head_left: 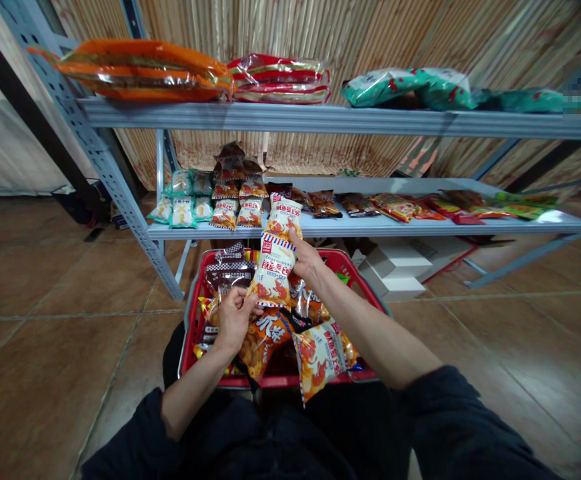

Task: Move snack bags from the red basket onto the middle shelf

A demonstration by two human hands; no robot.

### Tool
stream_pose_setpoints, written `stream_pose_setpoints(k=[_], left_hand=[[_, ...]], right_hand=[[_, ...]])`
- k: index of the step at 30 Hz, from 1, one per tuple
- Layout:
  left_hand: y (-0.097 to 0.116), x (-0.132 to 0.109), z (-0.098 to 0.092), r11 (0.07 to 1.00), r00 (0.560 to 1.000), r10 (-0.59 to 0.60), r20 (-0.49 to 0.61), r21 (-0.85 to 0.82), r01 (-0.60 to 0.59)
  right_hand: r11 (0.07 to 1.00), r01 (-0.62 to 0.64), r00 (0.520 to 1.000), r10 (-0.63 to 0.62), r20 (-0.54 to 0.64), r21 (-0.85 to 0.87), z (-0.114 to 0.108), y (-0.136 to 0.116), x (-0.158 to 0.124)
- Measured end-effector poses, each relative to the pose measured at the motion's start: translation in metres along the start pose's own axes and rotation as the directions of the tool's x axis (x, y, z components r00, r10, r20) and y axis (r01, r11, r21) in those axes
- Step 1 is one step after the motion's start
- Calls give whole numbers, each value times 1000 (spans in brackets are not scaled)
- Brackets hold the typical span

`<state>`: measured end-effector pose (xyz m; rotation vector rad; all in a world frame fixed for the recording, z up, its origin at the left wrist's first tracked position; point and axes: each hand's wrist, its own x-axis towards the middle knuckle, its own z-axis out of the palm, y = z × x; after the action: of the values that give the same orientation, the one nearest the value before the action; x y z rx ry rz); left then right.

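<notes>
Above the red basket [186, 353], both hands hold white-and-orange snack bags with red lettering. My left hand [234, 319] pinches the lower left corner of the nearer snack bag [273, 273]. My right hand [306, 259] is closed on the right side, where this bag meets a farther snack bag [284, 213] of the same print. Whether the two are joined cannot be made out. Below them in the basket lie an orange snack bag [265, 337], brown snack bags [227, 277] and another white-and-orange snack bag [320, 357], which overhangs the near rim.
Behind the basket, a metal shelf [370, 227] bears stacked white-and-orange bags [224, 213], green bags [183, 212] and a row of flat packets [395, 207]. Larger bags [145, 70] lie on the upper shelf [290, 115]. White boxes [395, 267] stand underneath, right of the basket.
</notes>
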<state>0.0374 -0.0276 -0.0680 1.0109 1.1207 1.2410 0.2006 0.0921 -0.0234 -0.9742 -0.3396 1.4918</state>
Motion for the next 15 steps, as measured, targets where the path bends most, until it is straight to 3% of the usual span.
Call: stream_pose_setpoints(k=[7,11,15], left_hand=[[24,10,-20,996,950,-87,300,-6,93],[41,27,-20,986,938,-151,312,-21,165],[52,43,-4,963,932,-181,315,-138,234]], right_hand=[[998,-34,996,38,77,-49,6,-2,-4],[996,-57,993,64,99,-71,15,0,-11],[993,-35,997,43,69,-109,26,4,-17]])
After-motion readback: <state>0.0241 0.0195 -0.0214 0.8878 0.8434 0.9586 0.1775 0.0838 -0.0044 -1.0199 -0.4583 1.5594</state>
